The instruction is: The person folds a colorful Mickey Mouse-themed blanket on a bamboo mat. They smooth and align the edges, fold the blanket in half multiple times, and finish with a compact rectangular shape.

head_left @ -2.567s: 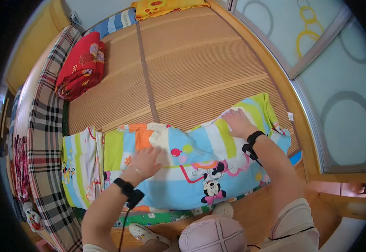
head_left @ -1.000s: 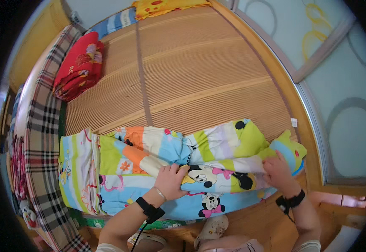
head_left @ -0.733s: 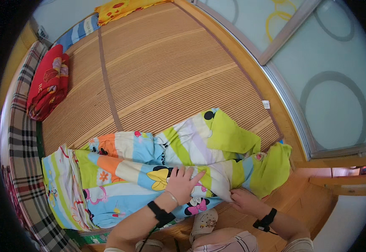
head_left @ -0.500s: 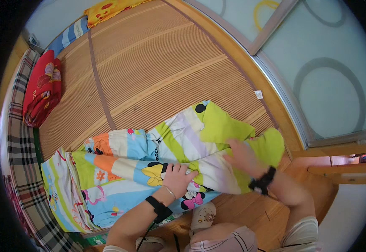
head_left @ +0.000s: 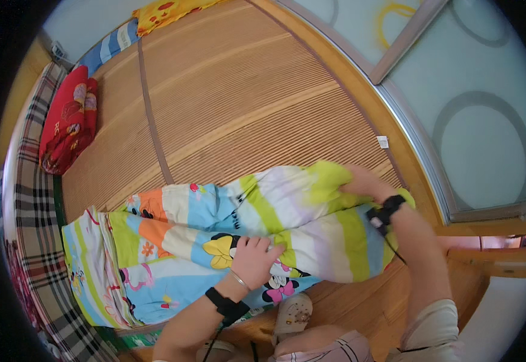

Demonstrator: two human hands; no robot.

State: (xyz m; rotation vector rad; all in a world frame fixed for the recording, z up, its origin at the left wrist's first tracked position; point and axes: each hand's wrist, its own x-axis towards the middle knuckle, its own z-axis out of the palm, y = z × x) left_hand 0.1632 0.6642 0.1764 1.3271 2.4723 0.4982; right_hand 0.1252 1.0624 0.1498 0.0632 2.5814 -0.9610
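Quilt (head_left: 334, 248): right end newly flattened; likely tidier fold
Left hand (head_left: 254, 262): spread, pressing
Right hand (head_left: 362, 183): at green corner (head_left: 328, 179), grip unclear

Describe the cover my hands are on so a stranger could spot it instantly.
Find the wide brown mat. Along its near edge lies the cover, with your left hand on it and your right hand at its right end. Unlike the red folded bundle, it has green, blue, white and orange stripes and cartoon figures.

Quilt (head_left: 227, 220), red bundle (head_left: 70, 123) on mat (head_left: 239, 102)
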